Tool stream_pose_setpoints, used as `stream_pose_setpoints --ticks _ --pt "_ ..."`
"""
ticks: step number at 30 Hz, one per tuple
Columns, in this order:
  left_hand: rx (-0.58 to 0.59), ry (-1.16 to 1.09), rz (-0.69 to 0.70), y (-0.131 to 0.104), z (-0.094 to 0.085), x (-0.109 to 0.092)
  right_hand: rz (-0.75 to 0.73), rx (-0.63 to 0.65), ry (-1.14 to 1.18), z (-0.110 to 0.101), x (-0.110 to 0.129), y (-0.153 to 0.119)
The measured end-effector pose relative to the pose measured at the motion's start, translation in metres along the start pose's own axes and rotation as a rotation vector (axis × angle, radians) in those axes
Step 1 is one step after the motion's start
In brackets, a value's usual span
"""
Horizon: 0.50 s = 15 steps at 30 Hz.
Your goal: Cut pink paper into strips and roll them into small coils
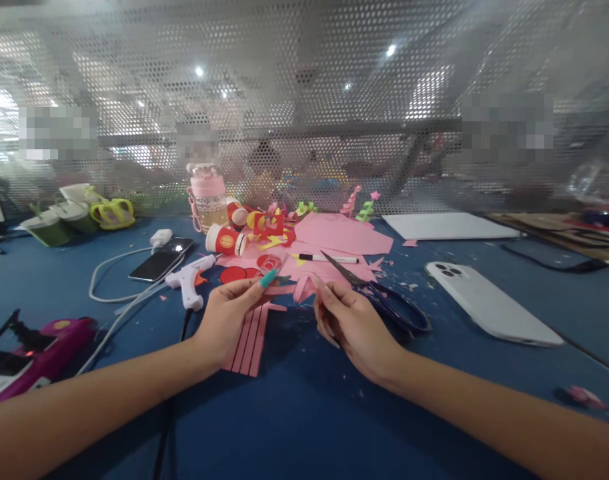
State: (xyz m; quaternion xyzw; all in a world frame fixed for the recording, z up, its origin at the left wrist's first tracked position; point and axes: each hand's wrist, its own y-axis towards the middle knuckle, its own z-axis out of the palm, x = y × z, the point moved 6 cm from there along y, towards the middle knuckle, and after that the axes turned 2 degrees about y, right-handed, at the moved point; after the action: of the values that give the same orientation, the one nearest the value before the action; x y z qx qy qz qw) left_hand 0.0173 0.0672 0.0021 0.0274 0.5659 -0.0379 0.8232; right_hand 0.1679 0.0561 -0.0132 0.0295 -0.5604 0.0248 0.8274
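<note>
My left hand [229,313] pinches a pink paper strip [283,291] between thumb and fingers; the thumb has a long teal nail. Closed in a pinch at the strip's other side is my right hand [351,323], with a folded pink end at its fingertips. Under my left hand lie several pink paper strips [247,347], side by side. Dark-handled scissors [399,307] rest partly behind my right hand, blades pointing left. A black-and-white marker [329,259] lies on pink paper [341,233] just beyond my hands.
Left of my hands lie a white glue gun [188,281], a black phone [163,260] and a purple power strip [59,340] with cables. A bottle [209,200] and red paper cup [225,240] stand behind. A white phone [489,303] lies right on the blue table [304,420].
</note>
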Motion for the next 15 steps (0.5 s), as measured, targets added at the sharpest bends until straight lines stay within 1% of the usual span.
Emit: stream_pose_setpoints --ticks 3,7,11,15 --pt "0.020 0.024 0.006 -0.0012 0.0028 -0.0012 -0.041 -0.068 0.066 -0.0059 0.0005 0.0018" --pt "-0.027 0.099 0.021 -0.0011 0.0002 -0.0032 -0.078 -0.114 0.122 -0.0093 0.0010 0.0036" --pt "-0.055 0.179 -0.001 0.0008 -0.0036 -0.0017 -0.093 -0.108 0.138 -0.0088 0.0018 0.0045" --pt "-0.064 0.351 0.045 -0.0009 -0.0044 -0.0048 -0.132 -0.063 0.052 -0.0078 0.0025 0.0043"
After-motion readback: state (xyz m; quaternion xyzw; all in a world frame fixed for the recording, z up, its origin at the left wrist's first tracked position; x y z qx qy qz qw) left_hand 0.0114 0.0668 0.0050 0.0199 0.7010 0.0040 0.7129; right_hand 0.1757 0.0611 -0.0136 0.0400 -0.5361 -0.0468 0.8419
